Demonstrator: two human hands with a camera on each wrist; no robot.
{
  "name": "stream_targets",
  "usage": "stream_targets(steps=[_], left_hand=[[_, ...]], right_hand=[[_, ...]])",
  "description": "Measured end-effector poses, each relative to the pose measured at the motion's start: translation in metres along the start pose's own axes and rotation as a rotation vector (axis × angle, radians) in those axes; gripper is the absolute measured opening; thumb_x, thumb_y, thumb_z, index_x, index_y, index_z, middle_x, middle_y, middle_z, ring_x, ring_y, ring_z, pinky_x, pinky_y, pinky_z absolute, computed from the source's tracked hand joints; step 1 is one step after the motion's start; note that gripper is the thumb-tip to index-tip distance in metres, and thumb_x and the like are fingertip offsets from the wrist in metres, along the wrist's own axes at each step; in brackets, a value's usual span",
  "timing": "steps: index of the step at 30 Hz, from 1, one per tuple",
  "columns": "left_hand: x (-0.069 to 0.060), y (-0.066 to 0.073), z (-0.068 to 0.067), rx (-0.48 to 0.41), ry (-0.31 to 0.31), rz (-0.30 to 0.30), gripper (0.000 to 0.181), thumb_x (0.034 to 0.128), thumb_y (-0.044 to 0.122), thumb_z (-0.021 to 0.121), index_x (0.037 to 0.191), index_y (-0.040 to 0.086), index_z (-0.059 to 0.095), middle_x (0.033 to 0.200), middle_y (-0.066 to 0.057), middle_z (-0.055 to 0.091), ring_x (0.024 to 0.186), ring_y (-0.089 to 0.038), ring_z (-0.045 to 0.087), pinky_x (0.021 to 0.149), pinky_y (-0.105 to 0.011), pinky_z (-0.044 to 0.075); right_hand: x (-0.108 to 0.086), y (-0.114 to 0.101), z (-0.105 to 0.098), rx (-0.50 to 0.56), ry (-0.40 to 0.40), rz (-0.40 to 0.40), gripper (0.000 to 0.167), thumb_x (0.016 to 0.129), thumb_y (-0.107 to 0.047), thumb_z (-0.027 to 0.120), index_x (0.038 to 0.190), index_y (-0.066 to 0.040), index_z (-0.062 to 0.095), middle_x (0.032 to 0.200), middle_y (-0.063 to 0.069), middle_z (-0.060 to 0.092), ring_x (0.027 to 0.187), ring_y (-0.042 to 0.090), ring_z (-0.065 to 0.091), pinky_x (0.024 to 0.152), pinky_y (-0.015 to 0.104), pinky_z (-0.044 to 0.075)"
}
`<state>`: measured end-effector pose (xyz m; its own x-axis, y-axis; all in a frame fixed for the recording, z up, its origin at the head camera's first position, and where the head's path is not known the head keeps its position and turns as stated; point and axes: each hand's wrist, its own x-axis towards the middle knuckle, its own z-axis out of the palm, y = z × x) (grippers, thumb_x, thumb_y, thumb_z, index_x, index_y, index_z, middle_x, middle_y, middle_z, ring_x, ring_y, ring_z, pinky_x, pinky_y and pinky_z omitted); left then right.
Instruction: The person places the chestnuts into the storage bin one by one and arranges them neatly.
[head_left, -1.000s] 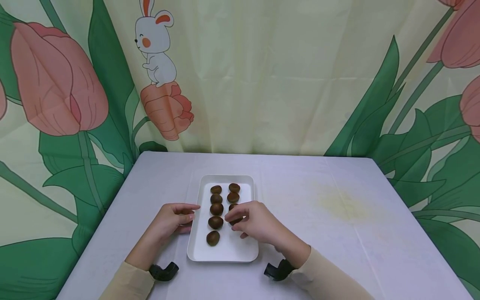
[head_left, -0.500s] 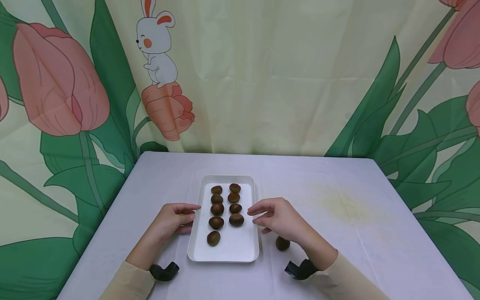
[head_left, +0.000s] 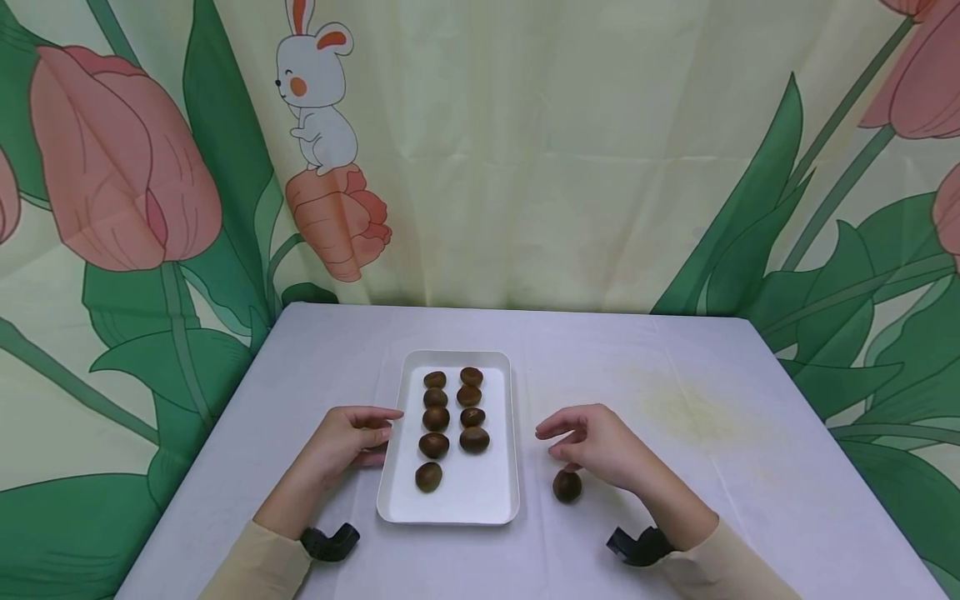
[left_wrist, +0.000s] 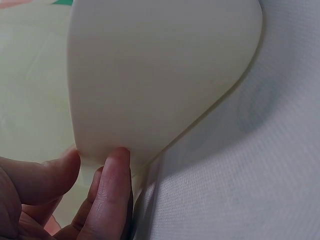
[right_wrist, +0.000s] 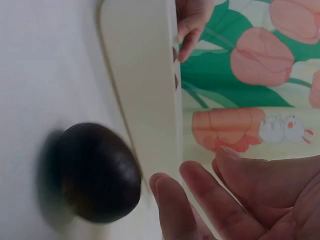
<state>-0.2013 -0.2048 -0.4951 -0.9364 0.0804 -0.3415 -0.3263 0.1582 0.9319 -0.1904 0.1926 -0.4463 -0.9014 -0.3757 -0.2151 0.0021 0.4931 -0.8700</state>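
Chestnuts (head_left: 436, 418), brown and glossy, lie in two rows in a white rectangular tray (head_left: 480, 500). The left row is longer and reaches nearer the front. At the tray's left side, my left hand (head_left: 348, 437) touches the rim and outer wall with its fingertips; the left wrist view shows the fingers (left_wrist: 112, 190) against the wall. Right of the tray, a single chestnut (head_left: 567, 487) sits on the tablecloth. Just above and behind it hovers my right hand (head_left: 600, 446), fingers apart and holding nothing. The right wrist view shows that chestnut (right_wrist: 100, 172) beside the fingers.
A white cloth covers the table (head_left: 637, 358), with a yellowish stain (head_left: 686, 408) at the right. Behind the table hangs a curtain (head_left: 525, 167) printed with tulips and a rabbit. Each wrist wears a black camera (head_left: 330, 543).
My right hand has moved from over the tray's right row out to the right, uncovering the chestnuts there and coming near the lone chestnut. My left hand stays at the tray's edge.
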Motion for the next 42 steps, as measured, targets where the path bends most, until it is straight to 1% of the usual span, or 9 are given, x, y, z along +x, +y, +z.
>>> stream_targets(steps=[4,8,13,16,21,27,31,42], left_hand=[[0.0,0.0,0.001,0.003,0.004,0.0,0.032,0.0988,-0.004,0.07,0.131,-0.002,0.075,0.126,-0.024,0.076,0.092,-0.024,0.081,0.077,-0.039,0.07],[0.0,0.0,0.001,0.006,0.007,0.0,0.032,0.0985,-0.004,0.07,0.13,-0.002,0.075,0.125,-0.024,0.076,0.092,-0.024,0.081,0.077,-0.039,0.07],[0.0,0.0,0.001,0.007,0.009,0.002,0.032,0.0987,-0.004,0.07,0.13,-0.002,0.075,0.125,-0.024,0.077,0.092,-0.024,0.081,0.077,-0.039,0.07],[0.0,0.0,0.001,0.013,0.009,0.004,0.032,0.0988,-0.004,0.071,0.13,-0.002,0.075,0.125,-0.023,0.076,0.092,-0.023,0.081,0.077,-0.039,0.07],[-0.001,0.0,0.0,0.015,0.008,0.005,0.032,0.0986,-0.003,0.071,0.13,-0.002,0.075,0.126,-0.023,0.076,0.092,-0.023,0.081,0.077,-0.038,0.07],[-0.001,0.0,0.0,0.011,0.006,0.008,0.032,0.0984,-0.003,0.071,0.13,-0.002,0.075,0.125,-0.023,0.076,0.092,-0.023,0.081,0.077,-0.038,0.07],[-0.001,0.0,0.0,0.015,0.011,0.006,0.032,0.0981,-0.003,0.072,0.13,-0.001,0.076,0.126,-0.023,0.076,0.091,-0.023,0.081,0.076,-0.038,0.07],[0.0,-0.001,0.0,0.007,0.008,0.008,0.032,0.0982,-0.004,0.071,0.13,-0.002,0.075,0.125,-0.023,0.076,0.091,-0.023,0.081,0.077,-0.038,0.07]], right_hand=[[-0.005,0.009,-0.004,-0.023,-0.009,0.019,0.026,0.093,0.0,0.077,0.119,-0.003,0.078,0.122,0.017,0.078,0.101,0.021,0.077,0.078,0.035,0.068],[-0.007,0.017,-0.006,-0.034,-0.022,0.033,0.026,0.091,0.002,0.079,0.116,-0.002,0.078,0.116,0.016,0.079,0.095,0.02,0.076,0.077,0.034,0.068],[-0.009,0.025,-0.007,-0.088,-0.034,0.033,0.029,0.087,0.002,0.083,0.114,-0.005,0.078,0.108,0.011,0.08,0.088,0.019,0.073,0.072,0.028,0.062],[-0.011,0.027,-0.007,-0.113,-0.047,0.027,0.03,0.085,0.0,0.085,0.114,-0.006,0.078,0.106,0.008,0.08,0.089,0.018,0.071,0.072,0.026,0.059],[-0.012,0.031,-0.008,-0.113,-0.088,0.023,0.035,0.082,0.0,0.087,0.115,-0.006,0.078,0.105,0.004,0.079,0.093,0.02,0.069,0.076,0.024,0.059],[-0.012,0.035,-0.006,-0.09,-0.138,-0.001,0.037,0.079,0.007,0.081,0.114,-0.006,0.077,0.102,0.004,0.078,0.096,0.023,0.069,0.077,0.024,0.058],[-0.012,0.035,-0.002,-0.111,-0.127,-0.02,0.033,0.08,0.007,0.081,0.11,-0.008,0.078,0.1,0.003,0.077,0.094,0.023,0.067,0.077,0.023,0.057],[-0.009,0.035,0.005,-0.156,-0.077,-0.004,0.027,0.083,0.002,0.085,0.105,-0.012,0.078,0.095,0.001,0.074,0.09,0.022,0.065,0.074,0.025,0.056]])
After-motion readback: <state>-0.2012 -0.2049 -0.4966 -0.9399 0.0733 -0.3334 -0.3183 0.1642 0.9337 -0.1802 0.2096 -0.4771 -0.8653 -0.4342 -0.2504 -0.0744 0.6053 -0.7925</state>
